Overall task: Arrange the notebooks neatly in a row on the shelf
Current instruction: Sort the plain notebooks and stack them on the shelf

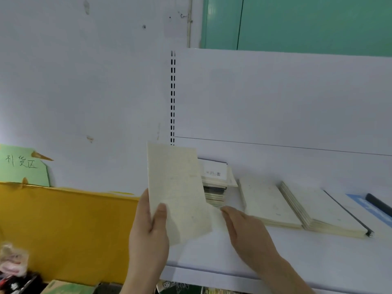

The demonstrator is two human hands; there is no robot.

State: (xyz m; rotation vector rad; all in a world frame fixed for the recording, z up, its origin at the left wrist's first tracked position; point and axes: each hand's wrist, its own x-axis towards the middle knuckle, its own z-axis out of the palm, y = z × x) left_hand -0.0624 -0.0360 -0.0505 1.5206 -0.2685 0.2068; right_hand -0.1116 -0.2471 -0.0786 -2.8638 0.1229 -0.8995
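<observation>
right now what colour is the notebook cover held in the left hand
Pale cream, faintly speckled notebook; seen best in the head view.

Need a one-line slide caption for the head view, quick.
Left hand holds a cream notebook upright over the white shelf; right hand reaches beside it.

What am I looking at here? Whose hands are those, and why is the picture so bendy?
There is no machine here. A person wears a camera on their head, looking down at their own hands; its wide lens bends the edges. The left hand holds up a cream notebook, thumb in front. The right hand reaches toward its lower corner with straight fingers. On the white shelf lie more notebooks: a stack at the back, two flat cream piles, and one with a black spiral edge. A green sign hangs on the wall.
</observation>
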